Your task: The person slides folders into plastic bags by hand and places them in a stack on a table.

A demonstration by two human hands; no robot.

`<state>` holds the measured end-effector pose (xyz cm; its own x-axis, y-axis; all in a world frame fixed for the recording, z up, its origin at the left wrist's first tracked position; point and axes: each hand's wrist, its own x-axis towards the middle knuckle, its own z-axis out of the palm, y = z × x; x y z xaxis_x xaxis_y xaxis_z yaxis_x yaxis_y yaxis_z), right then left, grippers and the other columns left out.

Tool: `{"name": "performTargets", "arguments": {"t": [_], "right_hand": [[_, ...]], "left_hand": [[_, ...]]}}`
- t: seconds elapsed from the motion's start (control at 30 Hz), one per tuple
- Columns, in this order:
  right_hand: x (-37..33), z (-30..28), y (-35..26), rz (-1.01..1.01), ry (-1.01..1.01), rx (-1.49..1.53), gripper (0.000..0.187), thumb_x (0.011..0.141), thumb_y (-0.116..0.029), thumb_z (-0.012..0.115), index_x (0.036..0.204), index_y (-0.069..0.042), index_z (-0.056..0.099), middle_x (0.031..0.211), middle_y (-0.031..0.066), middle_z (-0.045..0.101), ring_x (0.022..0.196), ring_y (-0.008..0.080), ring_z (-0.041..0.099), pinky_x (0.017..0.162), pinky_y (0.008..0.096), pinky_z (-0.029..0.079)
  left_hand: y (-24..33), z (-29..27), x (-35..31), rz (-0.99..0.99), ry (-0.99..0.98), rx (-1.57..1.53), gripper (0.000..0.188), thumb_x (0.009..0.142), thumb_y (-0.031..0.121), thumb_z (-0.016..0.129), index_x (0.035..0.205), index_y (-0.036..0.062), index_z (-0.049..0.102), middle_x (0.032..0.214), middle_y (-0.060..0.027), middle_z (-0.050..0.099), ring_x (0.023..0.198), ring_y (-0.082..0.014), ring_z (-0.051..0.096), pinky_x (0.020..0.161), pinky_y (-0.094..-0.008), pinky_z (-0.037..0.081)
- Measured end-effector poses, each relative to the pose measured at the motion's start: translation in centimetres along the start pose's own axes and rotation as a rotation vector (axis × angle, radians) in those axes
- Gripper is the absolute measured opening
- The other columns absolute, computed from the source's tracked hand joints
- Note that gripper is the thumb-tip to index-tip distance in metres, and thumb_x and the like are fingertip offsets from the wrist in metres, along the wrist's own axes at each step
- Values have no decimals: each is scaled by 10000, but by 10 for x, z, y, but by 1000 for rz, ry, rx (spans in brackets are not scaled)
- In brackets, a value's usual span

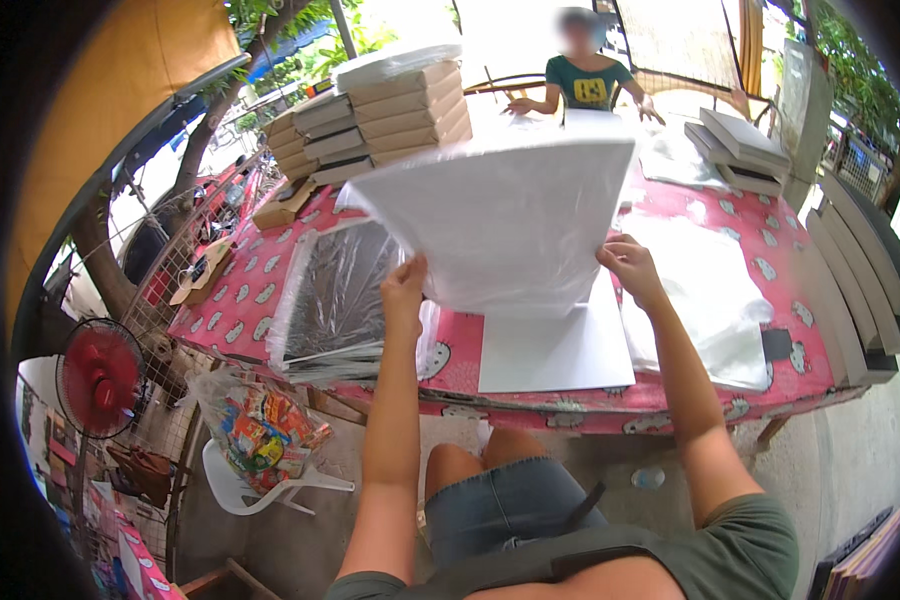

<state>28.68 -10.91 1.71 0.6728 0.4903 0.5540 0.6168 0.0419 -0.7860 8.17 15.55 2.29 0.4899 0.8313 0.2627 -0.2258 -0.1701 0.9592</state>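
Note:
My left hand [403,285] and my right hand [628,268] pinch the two near side edges of a large white sheet in a clear plastic sleeve [510,220]. It is raised and tilted above the pink patterned tablecloth [455,335]. Partly beneath it, a white board [558,352] lies flat at the table's near edge. Beside my left hand is a stack of dark sheets in clear plastic [342,285]. To the right of the white board, clear plastic sleeves [705,310] are spread in a loose pile.
Brown-wrapped packs [410,110] are piled at the far left. A person [588,85] sits across the table, near grey boxes [740,145]. Long grey boards [860,270] stand at the right. Left of the table are a red fan [100,378] and a white chair [232,480] holding a bag of wrappers [270,425].

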Motion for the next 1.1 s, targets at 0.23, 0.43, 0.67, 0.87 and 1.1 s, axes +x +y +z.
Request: {"name": "performTargets", "arguments": {"t": [0.23, 0.43, 0.67, 0.87, 1.1], "right_hand": [[43, 4, -58, -126, 176, 428, 208, 801, -132, 590, 949, 14, 603, 781, 31, 603, 715, 98, 542, 672, 231, 436], [25, 19, 13, 143, 46, 437, 207, 807, -118, 585, 931, 47, 595, 857, 60, 596, 798, 128, 561, 709, 261, 449], [-16, 9, -36, 206, 15, 163, 306, 741, -77, 587, 1027, 14, 527, 848, 84, 603, 792, 141, 544, 682, 260, 425], [-132, -28, -32, 631, -428, 258, 352, 733, -29, 590, 1062, 9, 471, 825, 113, 587, 808, 137, 549, 674, 243, 431], [-211, -16, -31, 114, -296, -348, 357, 707, 83, 512, 1041, -41, 547, 795, 163, 626, 612, 216, 616, 573, 285, 473]], "left_hand": [[54, 25, -7, 388, -22, -444, 301, 777, 94, 645, 1049, 19, 540, 954, -29, 579, 839, -111, 536, 775, -245, 426], [-26, 7, 11, 124, -171, -223, 297, 791, 70, 620, 1055, -20, 518, 920, -30, 592, 841, -92, 535, 717, -225, 428], [-15, -9, -69, 40, -18, -184, 344, 812, 35, 579, 1119, -49, 450, 992, -73, 569, 901, -108, 529, 751, -228, 419], [-9, -54, -182, -203, -436, 139, 664, 703, 111, 698, 1228, 25, 300, 1100, -123, 468, 1031, -119, 432, 833, -258, 378], [-39, -83, -220, 5, -178, 501, 501, 770, 14, 510, 1236, 41, 327, 915, -116, 538, 781, -147, 538, 653, -274, 427]]}}
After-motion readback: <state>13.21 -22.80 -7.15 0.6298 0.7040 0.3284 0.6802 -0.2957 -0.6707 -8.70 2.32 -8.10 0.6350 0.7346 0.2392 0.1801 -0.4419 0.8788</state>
